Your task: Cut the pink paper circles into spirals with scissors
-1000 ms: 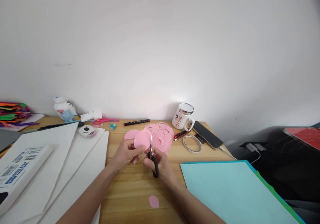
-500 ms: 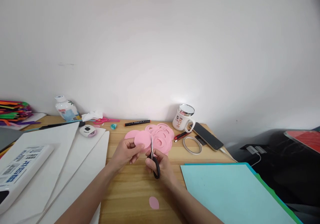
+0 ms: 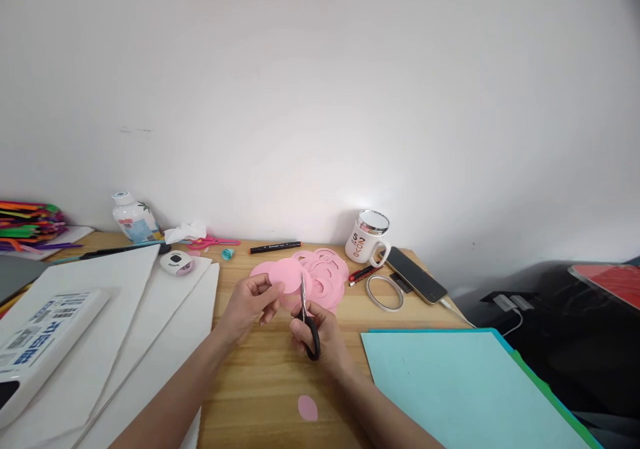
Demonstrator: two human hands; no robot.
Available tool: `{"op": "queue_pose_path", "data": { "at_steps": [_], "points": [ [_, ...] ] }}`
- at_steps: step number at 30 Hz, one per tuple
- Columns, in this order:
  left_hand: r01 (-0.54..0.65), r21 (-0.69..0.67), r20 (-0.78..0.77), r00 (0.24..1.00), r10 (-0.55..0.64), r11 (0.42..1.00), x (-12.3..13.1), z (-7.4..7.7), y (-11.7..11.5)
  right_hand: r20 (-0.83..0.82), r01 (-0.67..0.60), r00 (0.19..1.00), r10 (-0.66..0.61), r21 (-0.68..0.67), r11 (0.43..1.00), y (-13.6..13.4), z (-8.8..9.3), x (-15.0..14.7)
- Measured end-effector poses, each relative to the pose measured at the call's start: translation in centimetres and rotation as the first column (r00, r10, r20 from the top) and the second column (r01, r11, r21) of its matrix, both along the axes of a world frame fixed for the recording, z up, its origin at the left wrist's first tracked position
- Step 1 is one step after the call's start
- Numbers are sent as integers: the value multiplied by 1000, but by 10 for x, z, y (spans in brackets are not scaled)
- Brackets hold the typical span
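Observation:
My left hand (image 3: 253,302) pinches a pink paper circle (image 3: 287,275) by its lower left edge, above the wooden table. In my right hand (image 3: 323,332) are black-handled scissors (image 3: 313,339), fingers closed round the handles. Their blades point up and lie at the right part of the circle. Behind and to the right is a pile of pink paper rings and cutouts (image 3: 333,272). A small leaf-shaped pink piece (image 3: 307,407) lies on the table (image 3: 260,382) nearer to me, below my right hand.
White sheets (image 3: 165,342) and a white box (image 3: 50,335) cover the left. Light blue paper (image 3: 450,382) lies right. Behind stand a mug (image 3: 365,239) and bottle (image 3: 135,219), with a marker (image 3: 275,247), phone (image 3: 417,275) and metal ring (image 3: 384,293).
The pink circle has tilted and shifted slightly up in my left hand. The scissors stay at its right part, in almost the same place.

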State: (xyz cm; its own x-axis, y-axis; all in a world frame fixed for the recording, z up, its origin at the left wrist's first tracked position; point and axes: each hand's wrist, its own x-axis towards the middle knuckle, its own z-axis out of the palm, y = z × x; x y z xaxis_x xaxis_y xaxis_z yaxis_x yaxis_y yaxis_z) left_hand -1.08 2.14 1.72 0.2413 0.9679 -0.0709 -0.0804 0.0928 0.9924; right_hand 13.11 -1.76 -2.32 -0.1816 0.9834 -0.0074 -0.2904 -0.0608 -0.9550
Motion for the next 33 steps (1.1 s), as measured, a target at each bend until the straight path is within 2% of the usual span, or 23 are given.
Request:
{"op": "queue_pose_path", "data": {
  "at_steps": [7, 15, 22, 33],
  "points": [
    [24, -5, -44, 999, -24, 1000, 1, -9, 2, 13, -38, 999, 38, -12, 999, -3, -3, -6],
    [82, -5, -103, 991, -82, 997, 1, -4, -1, -3, -59, 998, 60, 58, 997, 0, 5, 1],
    [63, -7, -98, 993, -63, 998, 0, -8, 0, 31, -46, 999, 44, 58, 997, 1, -5, 0],
    [13, -20, -36, 999, -14, 1000, 2, -5, 0, 53, -19, 998, 18, 22, 1000, 0, -4, -1]
  ]
}}
